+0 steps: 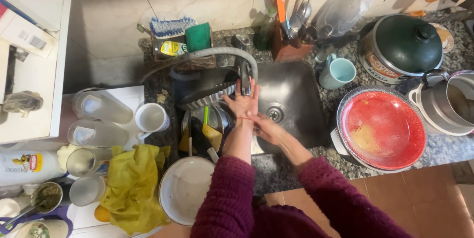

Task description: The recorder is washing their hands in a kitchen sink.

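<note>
My left hand [242,102] is held flat with the fingers spread, right under the spout of the grey faucet [245,77] over the dark sink [291,95]. Lower in the basin, my right hand [266,128] rests against my left wrist, beside the drain [274,113]. Neither hand holds anything. Both arms wear dark red knitted sleeves. Whether water is running cannot be made out.
Dirty dishes and a fluted metal pan [207,95] fill the sink's left side. A white bowl [185,188], a yellow cloth [131,183], glasses [101,107] and a white mug [150,118] stand left. Right: a red plate [382,129], a blue mug [338,72], a green-lidded pot [402,45].
</note>
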